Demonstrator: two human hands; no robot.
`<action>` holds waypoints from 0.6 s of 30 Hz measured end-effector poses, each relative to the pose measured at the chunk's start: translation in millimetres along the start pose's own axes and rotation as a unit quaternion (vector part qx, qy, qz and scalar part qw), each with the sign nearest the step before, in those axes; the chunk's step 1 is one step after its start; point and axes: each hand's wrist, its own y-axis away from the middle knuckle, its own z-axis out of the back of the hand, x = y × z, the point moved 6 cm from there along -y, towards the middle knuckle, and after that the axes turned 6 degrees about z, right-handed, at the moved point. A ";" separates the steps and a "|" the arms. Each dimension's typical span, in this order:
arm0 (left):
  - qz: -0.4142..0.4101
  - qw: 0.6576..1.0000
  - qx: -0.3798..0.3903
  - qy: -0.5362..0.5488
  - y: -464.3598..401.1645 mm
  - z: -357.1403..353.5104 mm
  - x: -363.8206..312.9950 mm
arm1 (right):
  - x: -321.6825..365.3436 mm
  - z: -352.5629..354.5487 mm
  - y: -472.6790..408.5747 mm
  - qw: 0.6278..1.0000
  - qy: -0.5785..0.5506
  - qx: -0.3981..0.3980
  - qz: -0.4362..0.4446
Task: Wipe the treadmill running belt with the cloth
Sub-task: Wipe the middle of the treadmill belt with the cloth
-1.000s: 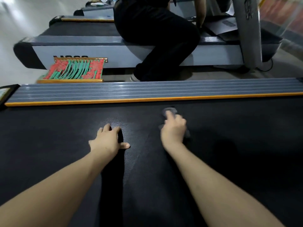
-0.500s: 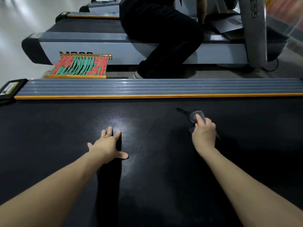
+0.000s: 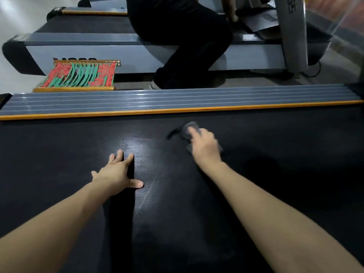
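The left hand lay flat on the running belt, palm down, fingers spread apart with the thumb pointing right, its arm stretched straight forward. The right hand reached further toward the belt's far edge, pressing the grey cloth onto the belt, fingers laid over it; motion blur hid how tightly that grip closed. The cloth sat near the orange-trimmed side rail. Beyond the rail, a person in black crouched on a neighbouring treadmill.
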 end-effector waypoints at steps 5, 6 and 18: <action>0.006 1.000 0.004 0.002 -4.2 -1.7 1.2 | -86.3 32.0 27.3 0.988 0.051 -0.022 -0.145; 0.006 1.000 0.004 0.005 -4.5 -2.2 1.4 | -78.4 30.4 28.8 0.985 0.048 -0.026 -0.165; 0.012 1.000 -0.001 0.013 -5.9 -2.5 3.4 | 116.1 -16.9 21.7 0.988 -0.023 0.083 0.124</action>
